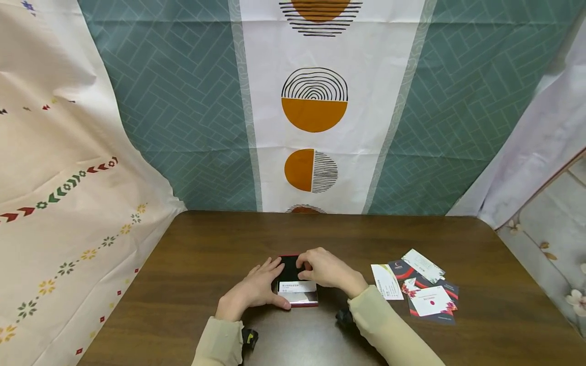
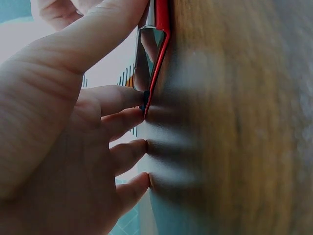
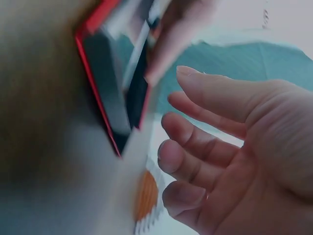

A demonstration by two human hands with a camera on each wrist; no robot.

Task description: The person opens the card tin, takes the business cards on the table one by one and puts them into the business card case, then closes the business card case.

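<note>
A: Entry, card case (image 1: 293, 284). Position?

B: Near the front middle of the brown wooden surface (image 1: 480, 244), lying flat. Red rim, black inside, opened like a shallow box. A white card (image 1: 297, 287) lies across its near half.

A: Hands?

B: Left hand (image 1: 254, 295) lies against the case's left edge, fingers fairly straight, tips touching the red rim and the surface; the left wrist view shows the fingertips (image 2: 139, 98) pressed to the rim. Right hand (image 1: 327, 269) arches over the far right of the case, fingers bent down onto it. In the right wrist view its fingers (image 3: 195, 147) look loosely curved and just off the case, so whether it truly pinches anything I cannot tell. The hands sit close together, one on each side of the case.

A: Handling judgement?

B: Looks light and stiff, a thin hard shell, glossy inside, so probably slippery under a fingertip and apt to skate on the smooth wood. Best held by the long edges, thumb against fingers, with one hand bracing. The card is thin and flexible; take it by an edge or corner, it would crease if squeezed.

A: Surroundings?

B: A loose pile of cards (image 1: 421, 290), red, white and dark, lies well to the right of the case. Behind the surface hangs a teal and white curtain (image 1: 316, 112) with orange half circles; a cream patterned cloth (image 1: 59, 193) drapes on the left
</note>
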